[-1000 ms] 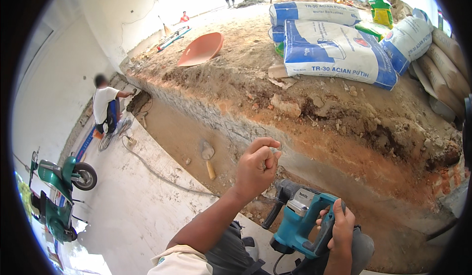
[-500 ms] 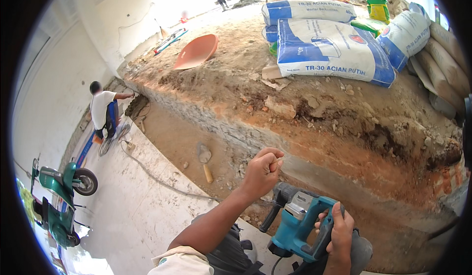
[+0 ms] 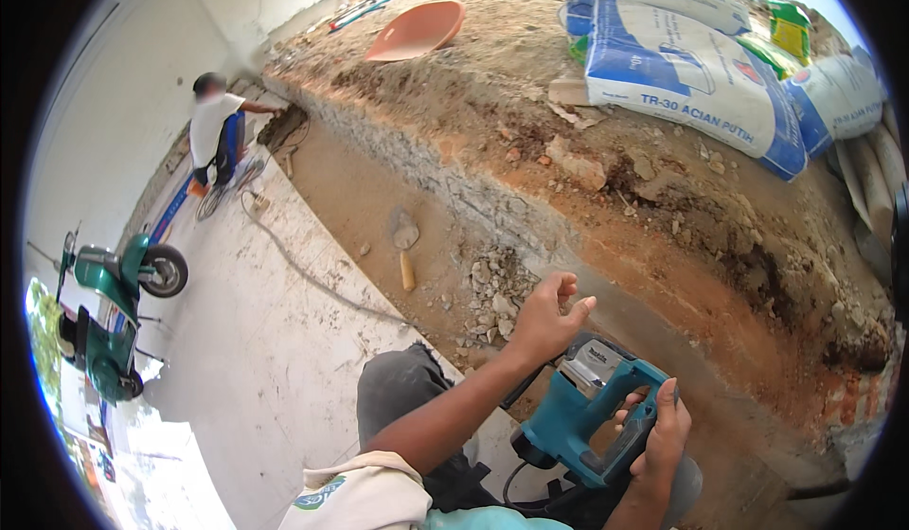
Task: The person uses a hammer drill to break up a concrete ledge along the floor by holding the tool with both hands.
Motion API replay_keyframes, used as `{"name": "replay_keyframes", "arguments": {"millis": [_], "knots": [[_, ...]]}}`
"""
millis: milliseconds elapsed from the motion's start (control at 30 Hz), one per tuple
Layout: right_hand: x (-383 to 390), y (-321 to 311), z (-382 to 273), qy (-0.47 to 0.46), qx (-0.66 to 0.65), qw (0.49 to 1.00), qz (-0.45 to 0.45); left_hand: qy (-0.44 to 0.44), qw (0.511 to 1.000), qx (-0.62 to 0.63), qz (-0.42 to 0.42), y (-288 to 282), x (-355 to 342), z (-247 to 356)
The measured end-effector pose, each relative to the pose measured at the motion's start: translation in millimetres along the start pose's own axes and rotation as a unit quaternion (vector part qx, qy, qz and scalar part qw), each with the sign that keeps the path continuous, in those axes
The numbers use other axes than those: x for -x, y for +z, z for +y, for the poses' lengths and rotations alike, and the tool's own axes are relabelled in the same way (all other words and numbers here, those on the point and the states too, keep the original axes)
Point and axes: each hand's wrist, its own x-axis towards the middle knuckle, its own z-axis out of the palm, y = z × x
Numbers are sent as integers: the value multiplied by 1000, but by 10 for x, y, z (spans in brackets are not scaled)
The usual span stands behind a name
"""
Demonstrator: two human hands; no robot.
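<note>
The right hand (image 3: 662, 440) grips a teal-and-black power hammer (image 3: 561, 428) as the left hand (image 3: 549, 322) hovers empty, loosely parted; one-handed support could let it tip.

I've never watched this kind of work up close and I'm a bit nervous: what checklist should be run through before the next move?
1. Right fingers around the power tool's rear handle: ok.
2. Left fingers around the side handle: not ok; they are raised beyond it, with nothing visible in them.
3. Tool tip clear of the rubble: cannot tell; the tip is out of sight.
4. Trowel apart from the tool: ok; it lies on the dirt.
5. Co-worker well away: ok, crouching near the trench's far end.
</note>
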Motion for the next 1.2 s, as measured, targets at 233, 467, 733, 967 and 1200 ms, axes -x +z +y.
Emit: {"name": "replay_keyframes", "arguments": {"millis": [233, 467, 733, 967, 1200], "knots": [[-63, -84, 14, -3, -2, 1000, 1, -148, 971, -164, 94, 371, 602, -1036], [-153, -118, -35, -13, 6, 1000, -2, -222, 962, -142, -76, 435, 782, -1377], [-172, -117, -40, -20, 27, 999, -2, -185, 972, -75, -122, 284, 791, -1519], [-145, -97, -84, -17, 52, 999, -1, -284, 940, 9, -189, 378, 687, -1820], [-147, -86, -85, -33, 83, 996, -20, -315, 931, 65, -173, 506, 673, -1859]]}}
